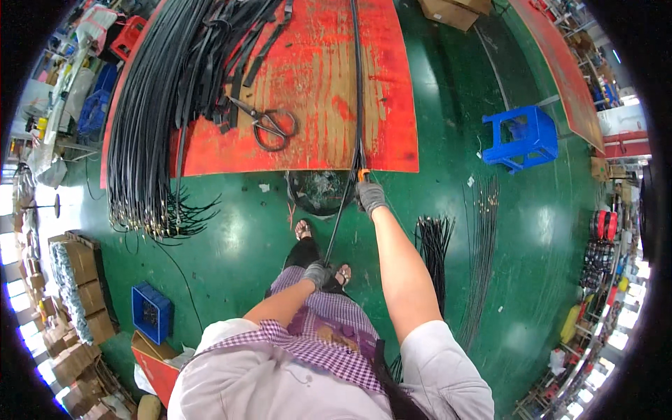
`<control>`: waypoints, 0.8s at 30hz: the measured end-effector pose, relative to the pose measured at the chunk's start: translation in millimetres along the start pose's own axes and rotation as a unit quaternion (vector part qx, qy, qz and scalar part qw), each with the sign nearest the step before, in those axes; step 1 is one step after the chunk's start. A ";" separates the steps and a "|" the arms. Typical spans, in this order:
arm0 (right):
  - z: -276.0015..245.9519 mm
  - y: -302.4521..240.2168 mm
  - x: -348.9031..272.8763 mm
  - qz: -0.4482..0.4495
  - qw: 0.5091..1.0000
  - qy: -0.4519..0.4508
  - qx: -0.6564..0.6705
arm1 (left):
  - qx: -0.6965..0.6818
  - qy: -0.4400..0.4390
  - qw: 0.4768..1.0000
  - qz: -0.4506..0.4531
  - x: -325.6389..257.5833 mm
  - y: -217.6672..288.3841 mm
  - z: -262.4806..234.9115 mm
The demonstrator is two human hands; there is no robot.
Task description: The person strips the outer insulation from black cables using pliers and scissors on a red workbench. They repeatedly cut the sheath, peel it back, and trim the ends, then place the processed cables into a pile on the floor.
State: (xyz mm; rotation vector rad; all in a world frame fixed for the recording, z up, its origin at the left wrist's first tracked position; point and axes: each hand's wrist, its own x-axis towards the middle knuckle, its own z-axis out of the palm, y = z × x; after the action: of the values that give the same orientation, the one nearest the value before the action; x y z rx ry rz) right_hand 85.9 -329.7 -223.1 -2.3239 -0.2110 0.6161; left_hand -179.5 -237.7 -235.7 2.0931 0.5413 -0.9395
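A long black cable [355,84] runs down the red worn table [308,140] and over its near edge toward me. My left hand [318,274], in a grey glove, is closed around the lower end of the cable near my lap. Just past the table's edge, my right hand [371,196], also gloved, is closed on a small orange tool [362,175] beside the cable; its exact kind is hard to make out. Black-handled scissors [273,129] lie on the table to the left of the cable.
A thick bundle of black cables [143,133] hangs over the table's left side. Under the near edge stands a black bin [322,190]. A blue stool [521,140] and more cable bundles [432,252] are at right; a blue crate [150,311] sits on the floor at left.
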 end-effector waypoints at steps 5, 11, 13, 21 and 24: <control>-10.8 -23.2 -4.3 0.124 0.992 -0.029 0.011 | -0.092 0.022 0.995 -0.025 3.8 17.6 -16.9; 3.7 0.1 12.3 0.175 0.977 0.015 0.123 | -0.159 0.074 0.983 0.051 4.5 125.3 -140.9; -0.3 -14.8 5.8 0.156 0.978 -0.022 0.135 | -0.102 0.093 0.987 0.088 32.8 110.1 -133.7; -23.3 -50.1 -17.5 0.229 0.951 0.015 0.209 | -0.132 -0.041 0.990 -0.017 16.8 35.4 -35.2; -17.7 -31.1 -12.0 0.199 0.964 0.020 0.172 | -0.183 -0.063 0.981 -0.024 18.2 25.4 -22.8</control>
State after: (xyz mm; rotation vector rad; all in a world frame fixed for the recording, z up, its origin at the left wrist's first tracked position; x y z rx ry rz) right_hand 84.7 -321.4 -186.3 -2.0435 0.3671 0.7341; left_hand -141.7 -234.3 -227.7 1.6871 0.6473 -0.9135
